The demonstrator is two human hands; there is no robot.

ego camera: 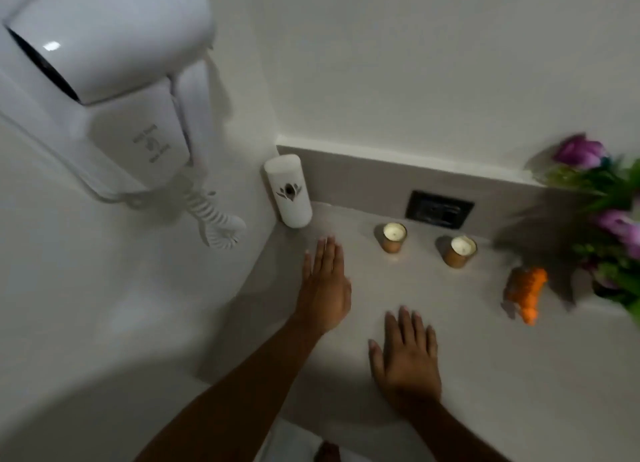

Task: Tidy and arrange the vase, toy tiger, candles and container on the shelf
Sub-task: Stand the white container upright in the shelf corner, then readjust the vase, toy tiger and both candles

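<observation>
On the pale shelf [485, 375] a white cylindrical container [288, 191] with a dark flower mark stands in the back left corner. Two candles in gold-brown cups stand along the back, one [393, 237] left of the other [459, 251]. An orange toy tiger [525, 292] sits to the right of them. Purple flowers with green leaves [609, 219] fill the right edge; their vase is hidden. My left hand [325, 285] hovers flat, fingers straight, just in front of the container. My right hand [407, 361] lies flat, palm down, nearer me. Both hold nothing.
A white wall-mounted hair dryer [100, 66] with a coiled cord [214, 215] hangs on the left wall above the shelf's left end. A dark socket plate [439, 209] is set in the low back ledge behind the candles.
</observation>
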